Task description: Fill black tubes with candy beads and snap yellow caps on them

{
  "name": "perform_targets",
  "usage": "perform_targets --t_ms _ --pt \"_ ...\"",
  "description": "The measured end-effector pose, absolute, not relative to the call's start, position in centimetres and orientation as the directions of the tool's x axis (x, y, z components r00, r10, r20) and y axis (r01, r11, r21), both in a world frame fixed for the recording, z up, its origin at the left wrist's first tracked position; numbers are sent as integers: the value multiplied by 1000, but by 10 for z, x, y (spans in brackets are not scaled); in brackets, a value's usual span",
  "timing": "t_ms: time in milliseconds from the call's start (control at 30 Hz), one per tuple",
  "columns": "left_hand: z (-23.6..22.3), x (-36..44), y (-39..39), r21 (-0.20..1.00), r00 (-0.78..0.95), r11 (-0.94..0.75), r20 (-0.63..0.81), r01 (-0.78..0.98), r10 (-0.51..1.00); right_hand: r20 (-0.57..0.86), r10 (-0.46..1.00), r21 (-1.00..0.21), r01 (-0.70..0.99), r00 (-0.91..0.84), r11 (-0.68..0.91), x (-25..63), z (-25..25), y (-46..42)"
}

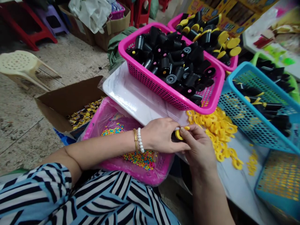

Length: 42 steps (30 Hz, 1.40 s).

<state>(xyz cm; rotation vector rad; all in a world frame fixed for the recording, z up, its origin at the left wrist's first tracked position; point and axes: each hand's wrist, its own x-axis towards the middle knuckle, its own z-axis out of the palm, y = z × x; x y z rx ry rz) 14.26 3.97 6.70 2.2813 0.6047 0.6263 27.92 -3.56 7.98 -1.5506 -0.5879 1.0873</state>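
Observation:
My left hand (161, 136) wraps round a small black cylinder (174, 136), mostly hidden by the fingers. At its end my right hand (199, 142) pinches a yellow ring-shaped piece (179, 135) between thumb and fingers, touching the cylinder. Both hands meet over the front edge of the marbled white table. Just right of them lies a heap of loose yellow rings (217, 131). Behind them stands a pink basket (150, 79) full of black cylinders with small pink or yellow dots.
A plastic-lined pink basket (150, 179) with colourful beads sits below my left forearm. Farther left, a cardboard box (67, 93) holds small yellow-and-brown pieces. Blue basket (243, 115) and another pink basket (234, 64) stand right and behind. A cream stool (20, 62) is on the floor.

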Motion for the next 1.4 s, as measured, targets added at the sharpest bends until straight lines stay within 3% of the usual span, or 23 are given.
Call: perform_targets --t_ms 200,300,367,467,567,700,833,933,1067,1167,1267,1400 --pt "64 142 29 668 761 -655 202 353 616 -360 868 -931 -194 341 -310 286 84 -36" --pt "69 139 42 729 810 -614 144 302 569 -371 886 -928 -162 279 -337 290 87 -38" --pt "76 137 54 835 882 -499 36 231 469 -367 889 -929 -156 275 -336 291 88 -40" --pt "85 137 66 948 920 -180 -188 261 344 -403 873 -910 -221 274 -351 292 86 -43" --pt "88 143 66 940 877 54 -334 337 344 -464 849 -866 -331 254 -375 293 81 -46" --pt "88 149 60 920 858 122 -391 371 332 -435 854 -876 -353 286 -328 291 77 -49" --pt "86 144 53 935 862 69 -348 347 369 -380 873 -901 -335 305 -275 286 77 -51" --pt "79 139 45 948 849 -196 -116 249 516 -360 870 -907 -345 335 -242 285 77 -51" --pt "69 140 34 809 815 -545 155 221 559 -397 870 -888 -363 291 -284 294 81 -45" --pt "64 142 31 763 811 -605 195 228 552 -469 863 -863 -306 187 -402 302 89 -36" --pt "62 144 31 761 808 -605 196 232 556 -534 840 -842 -147 93 -519 307 96 -28" --pt "62 147 31 767 801 -600 203 227 563 -448 882 -888 42 147 -458 309 95 -26"
